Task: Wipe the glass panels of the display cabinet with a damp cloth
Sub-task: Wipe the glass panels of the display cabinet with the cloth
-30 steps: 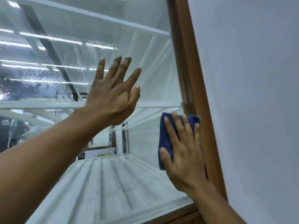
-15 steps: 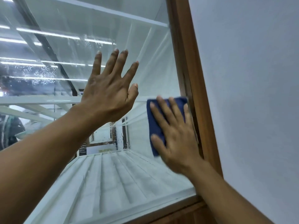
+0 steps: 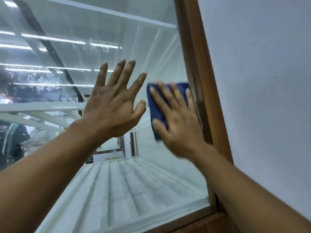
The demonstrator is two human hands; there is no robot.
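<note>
The cabinet's glass panel (image 3: 117, 39) fills the left and middle of the view, with water droplets on its upper left part. My left hand (image 3: 114, 105) lies flat on the glass, fingers spread, holding nothing. Just to its right, my right hand (image 3: 178, 121) presses a folded dark blue cloth (image 3: 155, 108) flat against the glass, close to the brown wooden frame (image 3: 202, 68). Most of the cloth is hidden under my palm and fingers.
White shelves (image 3: 126, 187) show behind the glass. A plain white wall (image 3: 260, 81) runs along the right of the frame. The wooden bottom rail (image 3: 193, 221) borders the panel below. Reflections of ceiling lights cross the upper left glass.
My right hand has slid the blue cloth upward along the glass beside the frame. My left hand has stayed pressed on the panel in about the same place.
</note>
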